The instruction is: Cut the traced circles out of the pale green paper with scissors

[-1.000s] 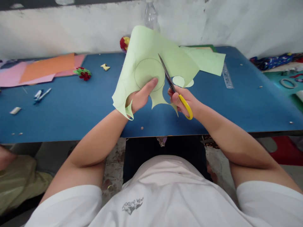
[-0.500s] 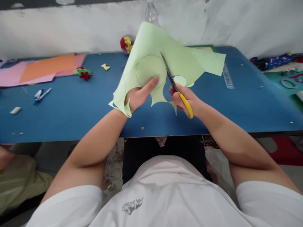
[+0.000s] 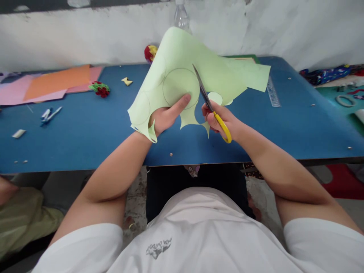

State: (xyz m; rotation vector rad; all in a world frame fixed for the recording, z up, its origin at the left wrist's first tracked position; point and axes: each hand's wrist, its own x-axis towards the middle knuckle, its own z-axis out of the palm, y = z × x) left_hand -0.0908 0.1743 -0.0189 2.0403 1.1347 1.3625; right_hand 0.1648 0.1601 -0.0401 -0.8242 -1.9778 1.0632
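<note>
A large sheet of light green paper (image 3: 182,49) is lifted and curled over the table, with pencil circles on it and scalloped cut edges. My left hand (image 3: 169,113) grips its lower part, thumb on top near the drawn circle and the other fingers hidden underneath. In my right hand (image 3: 217,115) are yellow-handled scissors (image 3: 220,125), their dark blades pointing up and away along the circle's right side. Whether the blades are parted I cannot tell. A cut green paper circle (image 3: 215,98) shows just beyond my right hand.
The blue table (image 3: 85,140) bears orange paper (image 3: 58,81), a red and green paper flower (image 3: 100,89), pens (image 3: 51,115) and an eraser (image 3: 19,133) on the left. A clear ruler (image 3: 273,92) lies right. A plastic bottle (image 3: 181,17) stands behind. Another person's clothing (image 3: 25,216) shows lower left.
The paper's left edge has spread a little outward to the left, showing more of another pencil circle. Both hands keep almost the same place and hold.
</note>
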